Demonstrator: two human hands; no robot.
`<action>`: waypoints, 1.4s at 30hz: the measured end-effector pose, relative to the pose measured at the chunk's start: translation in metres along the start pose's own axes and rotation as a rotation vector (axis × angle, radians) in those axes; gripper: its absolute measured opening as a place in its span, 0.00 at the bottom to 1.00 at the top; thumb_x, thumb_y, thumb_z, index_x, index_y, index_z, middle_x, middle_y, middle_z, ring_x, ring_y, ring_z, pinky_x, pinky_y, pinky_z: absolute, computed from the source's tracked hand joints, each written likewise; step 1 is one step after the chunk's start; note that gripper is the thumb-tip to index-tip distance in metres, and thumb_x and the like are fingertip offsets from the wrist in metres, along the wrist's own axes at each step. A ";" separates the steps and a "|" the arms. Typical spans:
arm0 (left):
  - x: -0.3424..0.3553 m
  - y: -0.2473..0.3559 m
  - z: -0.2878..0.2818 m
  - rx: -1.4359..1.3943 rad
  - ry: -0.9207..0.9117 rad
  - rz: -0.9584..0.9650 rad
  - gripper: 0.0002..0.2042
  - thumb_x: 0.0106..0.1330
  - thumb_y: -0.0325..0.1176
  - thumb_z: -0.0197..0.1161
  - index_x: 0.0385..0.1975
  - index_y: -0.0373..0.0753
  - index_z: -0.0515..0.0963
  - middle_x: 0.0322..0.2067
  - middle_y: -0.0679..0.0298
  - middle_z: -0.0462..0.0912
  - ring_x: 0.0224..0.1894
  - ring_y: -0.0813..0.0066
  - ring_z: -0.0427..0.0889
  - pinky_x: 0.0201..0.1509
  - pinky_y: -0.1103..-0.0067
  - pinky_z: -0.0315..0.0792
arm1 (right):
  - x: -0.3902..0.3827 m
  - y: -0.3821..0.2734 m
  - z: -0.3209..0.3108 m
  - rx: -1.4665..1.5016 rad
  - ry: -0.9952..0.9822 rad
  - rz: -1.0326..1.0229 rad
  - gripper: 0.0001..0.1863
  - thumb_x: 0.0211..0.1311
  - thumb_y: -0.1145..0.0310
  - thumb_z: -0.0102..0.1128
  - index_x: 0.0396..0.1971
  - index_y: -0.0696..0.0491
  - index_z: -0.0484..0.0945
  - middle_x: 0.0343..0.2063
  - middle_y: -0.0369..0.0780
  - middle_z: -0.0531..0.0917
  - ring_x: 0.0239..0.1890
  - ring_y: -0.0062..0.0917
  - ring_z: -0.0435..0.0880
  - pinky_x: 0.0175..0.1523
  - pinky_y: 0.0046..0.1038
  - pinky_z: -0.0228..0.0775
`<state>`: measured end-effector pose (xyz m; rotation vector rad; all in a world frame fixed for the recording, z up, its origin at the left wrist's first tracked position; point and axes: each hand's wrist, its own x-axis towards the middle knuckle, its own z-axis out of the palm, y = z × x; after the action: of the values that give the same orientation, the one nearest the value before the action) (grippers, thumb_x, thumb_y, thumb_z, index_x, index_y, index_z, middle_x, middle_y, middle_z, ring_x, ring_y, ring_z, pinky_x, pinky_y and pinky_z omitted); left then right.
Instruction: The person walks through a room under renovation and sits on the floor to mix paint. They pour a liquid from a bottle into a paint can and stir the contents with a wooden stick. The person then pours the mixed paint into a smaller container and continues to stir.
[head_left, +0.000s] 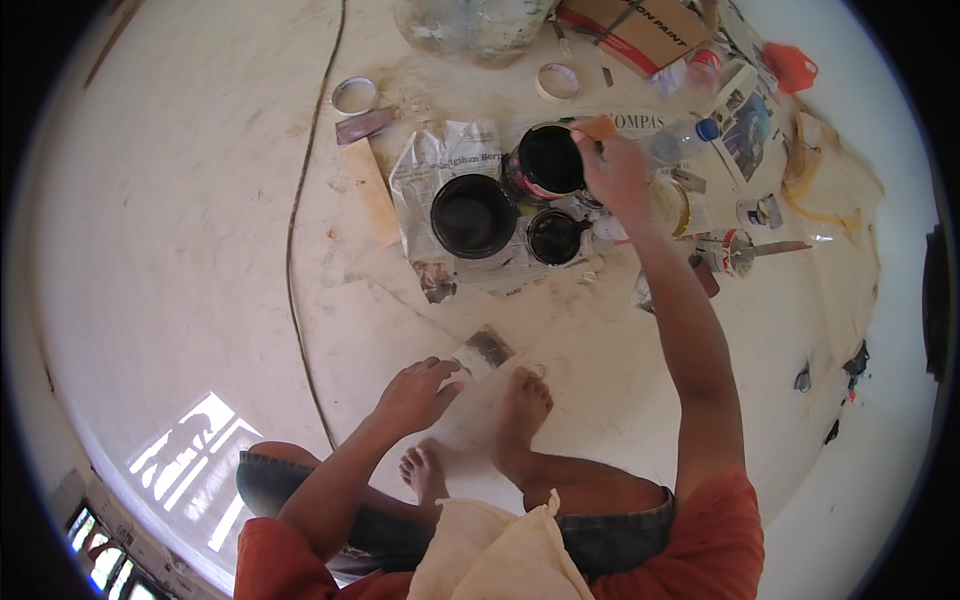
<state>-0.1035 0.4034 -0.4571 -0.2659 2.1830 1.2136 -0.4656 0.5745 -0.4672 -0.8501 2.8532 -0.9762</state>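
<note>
My right hand (618, 175) reaches out over the newspaper, its fingers closed at a small flat orange-tan piece (597, 127) beside the rim of an open can (549, 160) of black paint. Just what the piece is, I cannot make out. Left of that can stands a wide black tub (473, 215) with dark liquid in it. A smaller open can (556, 237), blackened at its rim, sits in front of the two. My left hand (415, 395) hovers empty near my feet, fingers loosely stretched. Close to its fingertips a small grey-and-white piece (484, 350) lies on the floor.
Newspaper (420, 180) lies under the cans. A clear bottle (680, 142) with a blue cap, a round lid (668, 205) and a tin (738, 252) with a stick across it are to the right. Tape rolls (353, 95), a large bucket (470, 30) and a cardboard box (640, 30) stand farther off. A cable (292, 250) runs down the left.
</note>
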 end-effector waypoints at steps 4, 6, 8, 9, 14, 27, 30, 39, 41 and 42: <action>0.001 -0.003 0.003 0.009 -0.001 0.035 0.15 0.68 0.38 0.59 0.50 0.38 0.77 0.46 0.53 0.80 0.48 0.53 0.80 0.54 0.63 0.71 | -0.002 -0.002 0.006 0.181 -0.015 -0.053 0.17 0.66 0.55 0.59 0.34 0.57 0.83 0.21 0.48 0.81 0.26 0.43 0.81 0.33 0.40 0.69; 0.000 -0.007 0.004 0.001 0.007 0.036 0.15 0.68 0.39 0.59 0.50 0.38 0.77 0.46 0.53 0.80 0.48 0.53 0.80 0.54 0.63 0.71 | 0.001 -0.004 0.000 0.093 -0.073 -0.014 0.18 0.65 0.55 0.60 0.33 0.57 0.83 0.21 0.51 0.80 0.27 0.48 0.81 0.33 0.43 0.69; 0.001 -0.007 0.003 0.010 0.005 0.021 0.15 0.68 0.39 0.59 0.50 0.38 0.77 0.46 0.53 0.80 0.47 0.53 0.80 0.53 0.64 0.72 | 0.006 0.005 -0.010 -0.149 -0.096 0.071 0.16 0.65 0.55 0.59 0.35 0.54 0.84 0.22 0.51 0.81 0.29 0.48 0.81 0.34 0.43 0.69; 0.002 -0.007 0.004 0.013 -0.004 0.020 0.15 0.68 0.39 0.59 0.50 0.38 0.77 0.45 0.53 0.80 0.47 0.53 0.80 0.53 0.64 0.72 | 0.005 0.006 -0.008 -0.140 -0.071 0.063 0.15 0.66 0.56 0.59 0.37 0.54 0.84 0.23 0.49 0.81 0.28 0.45 0.81 0.35 0.40 0.69; 0.004 -0.008 0.005 0.062 -0.031 0.061 0.16 0.69 0.38 0.59 0.51 0.36 0.77 0.44 0.53 0.81 0.45 0.57 0.83 0.51 0.66 0.75 | -0.001 0.000 0.009 0.217 -0.060 -0.089 0.14 0.67 0.58 0.57 0.40 0.51 0.84 0.21 0.49 0.80 0.26 0.44 0.79 0.33 0.39 0.68; 0.004 -0.004 0.004 0.040 -0.049 0.014 0.16 0.69 0.39 0.59 0.51 0.36 0.77 0.43 0.52 0.82 0.45 0.58 0.83 0.50 0.66 0.75 | 0.009 0.004 -0.009 -0.130 -0.132 -0.006 0.16 0.66 0.53 0.59 0.37 0.51 0.84 0.23 0.50 0.81 0.29 0.47 0.80 0.36 0.42 0.69; 0.004 -0.006 0.006 0.045 -0.063 -0.005 0.16 0.69 0.39 0.59 0.51 0.37 0.77 0.44 0.52 0.81 0.45 0.56 0.83 0.51 0.66 0.74 | 0.012 0.003 -0.008 -0.132 -0.071 0.058 0.17 0.65 0.53 0.59 0.37 0.52 0.84 0.24 0.50 0.82 0.30 0.46 0.81 0.38 0.41 0.70; 0.000 -0.010 0.008 0.057 -0.038 0.021 0.16 0.69 0.39 0.58 0.51 0.36 0.77 0.45 0.52 0.81 0.45 0.56 0.83 0.51 0.66 0.75 | 0.015 -0.005 -0.019 -0.127 -0.102 0.040 0.18 0.65 0.54 0.58 0.33 0.55 0.85 0.27 0.53 0.82 0.35 0.49 0.82 0.41 0.45 0.70; 0.001 -0.013 0.010 0.073 -0.040 0.033 0.16 0.69 0.39 0.58 0.51 0.36 0.77 0.45 0.52 0.81 0.45 0.56 0.83 0.50 0.66 0.75 | 0.010 -0.008 -0.004 0.060 -0.088 0.027 0.17 0.65 0.54 0.59 0.33 0.54 0.85 0.28 0.54 0.83 0.36 0.48 0.82 0.41 0.45 0.70; 0.001 -0.014 0.010 0.067 -0.034 0.036 0.16 0.69 0.38 0.58 0.51 0.36 0.77 0.45 0.52 0.81 0.45 0.56 0.83 0.50 0.66 0.75 | 0.010 -0.007 -0.005 0.091 -0.142 0.037 0.17 0.65 0.54 0.59 0.34 0.54 0.85 0.28 0.53 0.83 0.36 0.48 0.82 0.41 0.45 0.70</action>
<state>-0.0938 0.4038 -0.4716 -0.1768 2.2028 1.1537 -0.4716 0.5673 -0.4578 -0.8197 2.6746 -0.9908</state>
